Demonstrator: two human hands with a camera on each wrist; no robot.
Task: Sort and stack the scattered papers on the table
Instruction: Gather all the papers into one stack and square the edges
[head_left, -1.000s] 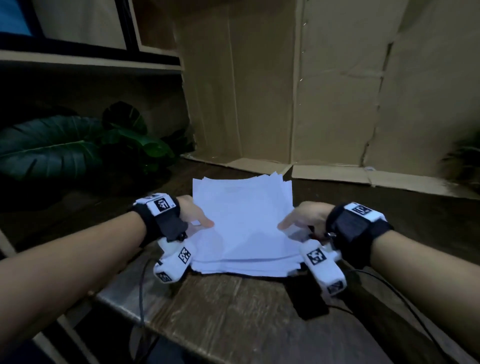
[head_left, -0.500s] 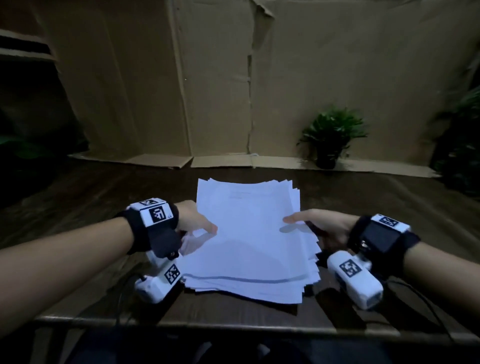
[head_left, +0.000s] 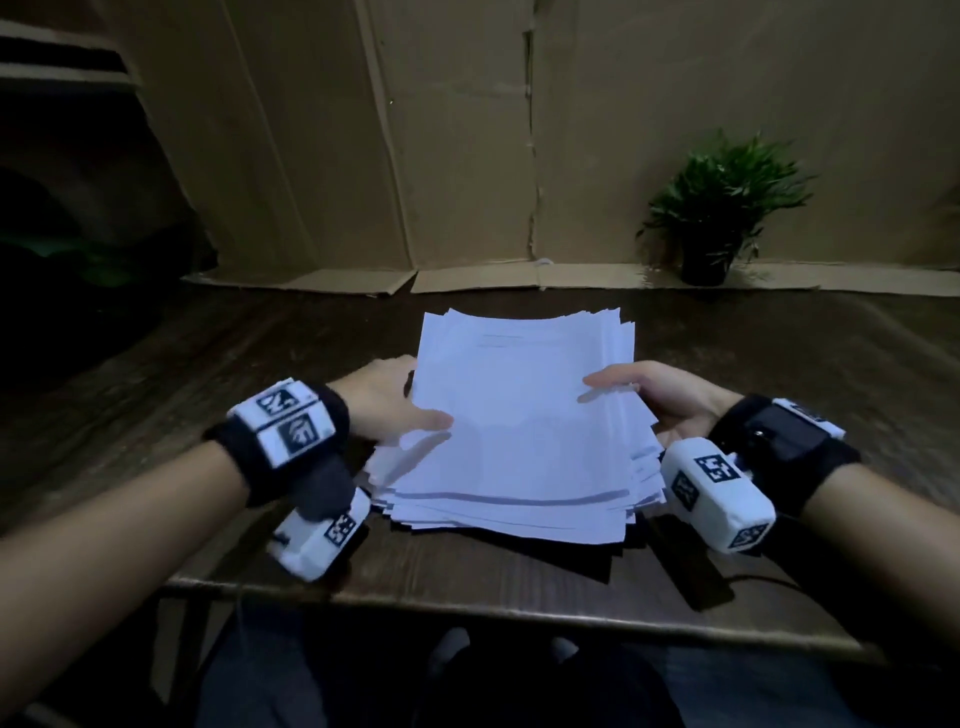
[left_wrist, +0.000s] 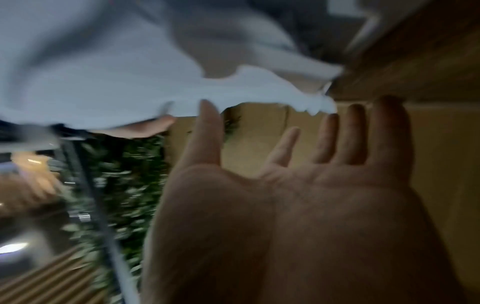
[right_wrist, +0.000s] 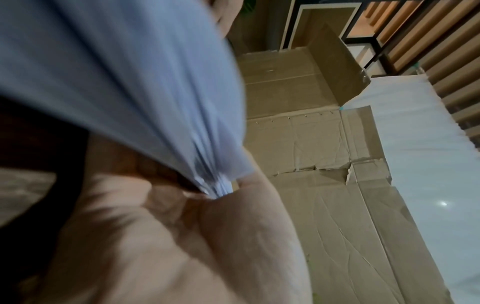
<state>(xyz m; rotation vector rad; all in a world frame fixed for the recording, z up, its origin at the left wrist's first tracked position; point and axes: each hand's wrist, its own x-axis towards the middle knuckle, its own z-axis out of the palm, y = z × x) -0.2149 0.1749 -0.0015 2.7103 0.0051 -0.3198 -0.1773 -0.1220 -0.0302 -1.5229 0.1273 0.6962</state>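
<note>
So the stack of papers (head_left: 524, 426) sits dead centre of the head view, right between the two hands, with its long axis running from the near edge of the table (head_left: 467, 577) toward the cardboard wall (head_left: 467, 130) at the top of the frame. The left hand (head_left: 387, 402) is on the left long edge, thumb lying over the top sheet; the left wrist view shows the fingers straight and spread, so it's flat-open, not clamping. The right hand (head_left: 654, 397) is on the right long edge, and the right wrist view shows the sheets wedged into the crook of the thumb, so that one's pinching the stack. Both hands look about equally close, one per side.

The edges are still fanned, worst at the lower left and right corners. My guess is the next bit is squeezing inward across the short axis to square them up. There's a little potted plant (head_left: 719, 218) at upper right, well out of the way.
</note>
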